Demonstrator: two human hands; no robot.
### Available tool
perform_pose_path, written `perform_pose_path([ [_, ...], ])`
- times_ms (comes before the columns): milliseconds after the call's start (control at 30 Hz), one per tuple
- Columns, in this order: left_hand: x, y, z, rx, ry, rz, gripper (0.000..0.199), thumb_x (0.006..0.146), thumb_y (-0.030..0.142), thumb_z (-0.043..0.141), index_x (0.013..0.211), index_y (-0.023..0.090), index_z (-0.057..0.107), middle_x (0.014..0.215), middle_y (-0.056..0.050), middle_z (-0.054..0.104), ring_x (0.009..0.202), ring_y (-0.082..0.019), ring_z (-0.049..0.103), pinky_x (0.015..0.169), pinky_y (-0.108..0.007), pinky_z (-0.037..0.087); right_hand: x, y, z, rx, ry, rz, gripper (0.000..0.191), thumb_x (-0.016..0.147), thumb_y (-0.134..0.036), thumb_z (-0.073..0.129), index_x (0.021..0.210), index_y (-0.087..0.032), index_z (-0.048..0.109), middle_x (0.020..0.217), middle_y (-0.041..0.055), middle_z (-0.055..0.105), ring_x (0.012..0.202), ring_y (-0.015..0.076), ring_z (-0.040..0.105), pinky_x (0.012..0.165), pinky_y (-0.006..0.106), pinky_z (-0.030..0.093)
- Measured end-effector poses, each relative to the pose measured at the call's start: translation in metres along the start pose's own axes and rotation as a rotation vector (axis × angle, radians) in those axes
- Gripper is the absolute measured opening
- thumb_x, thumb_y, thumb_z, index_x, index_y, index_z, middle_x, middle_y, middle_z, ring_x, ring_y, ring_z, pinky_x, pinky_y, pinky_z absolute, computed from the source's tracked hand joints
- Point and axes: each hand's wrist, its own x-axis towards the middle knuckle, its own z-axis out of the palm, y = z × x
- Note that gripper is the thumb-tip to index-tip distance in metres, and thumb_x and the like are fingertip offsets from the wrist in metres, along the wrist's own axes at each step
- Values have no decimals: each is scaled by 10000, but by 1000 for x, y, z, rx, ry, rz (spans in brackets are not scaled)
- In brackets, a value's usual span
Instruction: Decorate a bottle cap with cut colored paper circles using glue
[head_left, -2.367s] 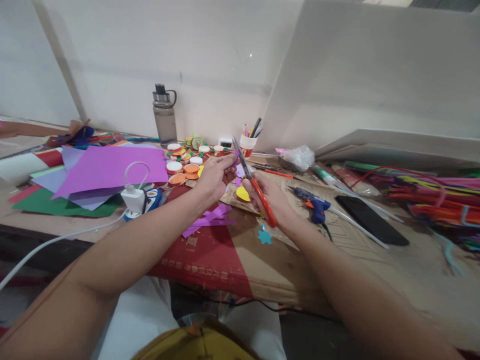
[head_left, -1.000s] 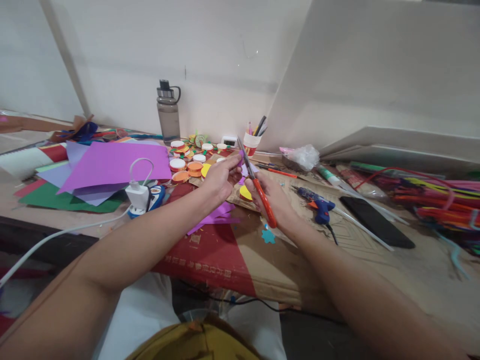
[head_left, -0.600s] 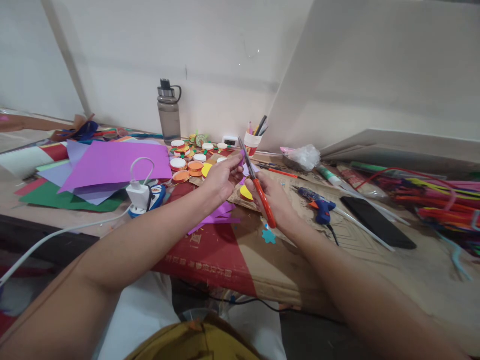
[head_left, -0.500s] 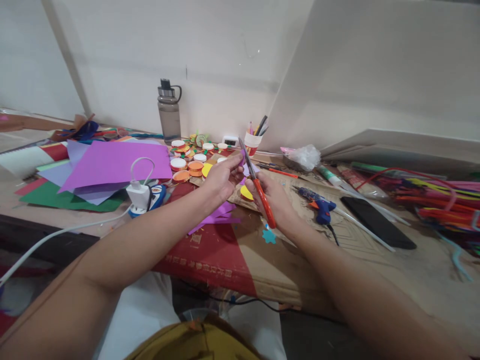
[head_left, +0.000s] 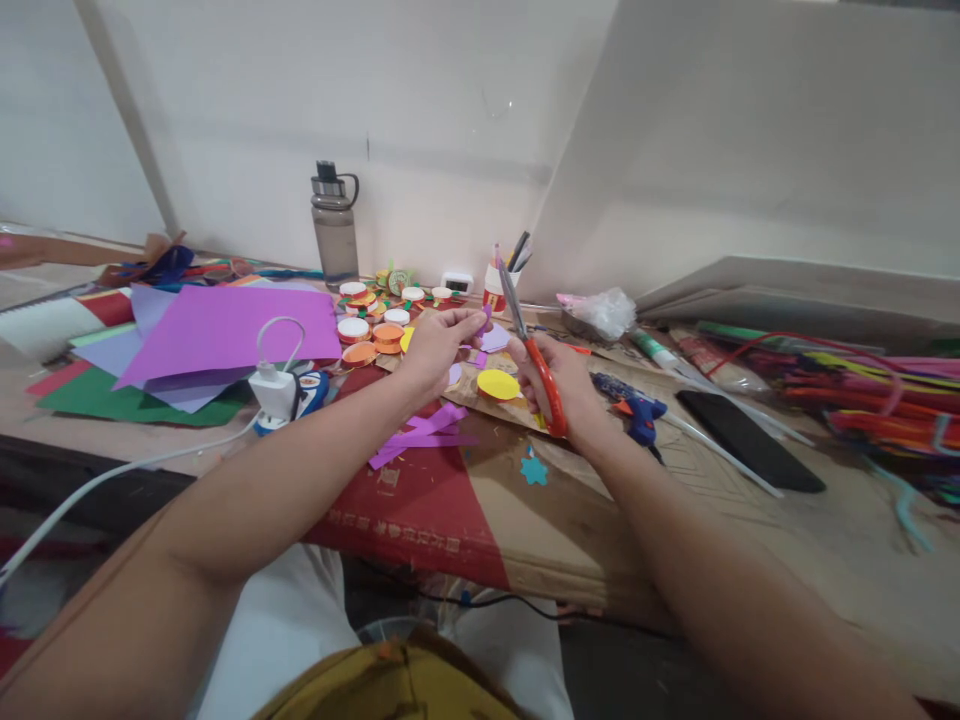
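At nine o'clock from the left hand (head_left: 437, 352), a purple sheet (head_left: 232, 335) is lying over other papers (head_left: 112, 347), with a green sheet (head_left: 142, 402) peeking out. A white plug (head_left: 272, 392) is standing in front and hiding some of the purple edge. A gray bottle (head_left: 335, 240) is standing between ten and eleven o'clock. Round orange and white pieces (head_left: 388, 337) are crowding just beside the left hand. Purple strips (head_left: 431, 430) are lying in a messy pile at seven o'clock. The left hand is pinching its thumb and finger together on a little purple bit (head_left: 487, 318) at two o'clock, holding it up. A cup of pens (head_left: 491, 290) is standing at eleven o'clock from the right hand (head_left: 566, 385), and the scissors (head_left: 534, 354) are covering part of it. A yellow disc (head_left: 498, 384) is sitting between the hands, at nine o'clock from the right one. A blue star (head_left: 534, 470) is lying at seven o'clock. The right hand is curling around the orange handles, and the blades are pointing to eleven o'clock, with a gap showing between them and the purple bit. A clear bag (head_left: 609, 315) is sitting at one o'clock. The right wrist is blocking part of a blue glue gun (head_left: 641, 412) at four o'clock. Farther over, a black phone (head_left: 750, 440) is lying between three and four, and bright fuzzy sticks (head_left: 892, 400) are heaping up at three.
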Motion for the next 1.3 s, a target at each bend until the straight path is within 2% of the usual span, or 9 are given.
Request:
perform_pose_path([
  [133, 3, -3, -4, 102, -61, 14, 192, 767, 316, 723, 752, 136, 657, 768, -39, 689, 554, -55, 556, 492, -177, 367, 11, 5, -14, -373, 53, -44, 464, 842, -600, 527, 986, -184, 673, 799, 77, 697, 690, 195, 632, 638, 287, 478],
  [333, 10, -12, -8, 168, -103, -15, 135, 790, 262, 698, 759, 143, 643, 737, -14, 679, 501, -34, 503, 497, -173, 386, 23, 23, -21, -902, -3, 64, 346, 862, -404, 525, 982, -132, 702, 992, 181, 726, 935, 276, 672, 779, 312, 470],
  [500, 11, -15, -9, 253, -132, 2, 128, 786, 263, 697, 766, 145, 651, 710, -3, 661, 485, -30, 471, 472, -169, 353, 27, 30, -22, -985, -63, 186, 357, 844, -349, 544, 1070, -105, 676, 1067, 197, 710, 980, 284, 671, 772, 305, 479],
  [767, 10, -12, -10, 533, -175, 59, 115, 749, 241, 724, 730, 149, 658, 662, -20, 666, 467, -50, 502, 468, -183, 364, 21, 18, -27, -1101, -125, 124, 321, 821, -302, 597, 1050, -95, 685, 1050, 239, 701, 986, 327, 659, 749, 349, 470],
  [833, 10, -12, -10, 626, -194, 91, 97, 736, 225, 730, 739, 153, 664, 661, -18, 668, 460, -58, 517, 470, -190, 377, 18, 12, -28, -1075, -76, 37, 289, 854, -303, 563, 1024, -108, 691, 1052, 230, 700, 982, 308, 654, 758, 341, 458],
  [933, 11, -13, -10, 716, -191, 132, 112, 731, 232, 730, 766, 166, 648, 672, -19, 677, 447, -71, 526, 459, -200, 382, 14, 3, -25, -812, -34, -161, 280, 917, -242, 446, 999, -142, 694, 1027, 160, 717, 913, 226, 652, 752, 297, 443],
  [1033, 10, -14, -10, 736, -202, 139, 199, 718, 289, 752, 798, 175, 610, 669, -22, 676, 445, -84, 533, 452, -209, 378, 11, -3, -19, -518, -117, -276, 258, 896, -213, 488, 1046, -170, 693, 1015, 92, 728, 857, 168, 642, 737, 254, 436],
  [1133, 9, -14, -11, 733, -254, 154, 237, 728, 295, 741, 825, 180, 557, 660, -16, 668, 465, -95, 562, 468, -212, 393, 10, -5, -15, -416, -186, -326, 248, 858, -197, 559, 1060, -193, 703, 987, 53, 732, 829, 147, 629, 731, 241, 422],
  [1300, 10, -14, -12, 719, -305, 115, 279, 706, 191, 738, 858, 196, 504, 598, 32, 632, 449, -94, 570, 465, -199, 392, 11, -4, -14, -418, -163, -317, 200, 849, -191, 584, 972, -193, 742, 908, 41, 741, 791, 141, 615, 725, 248, 402],
])
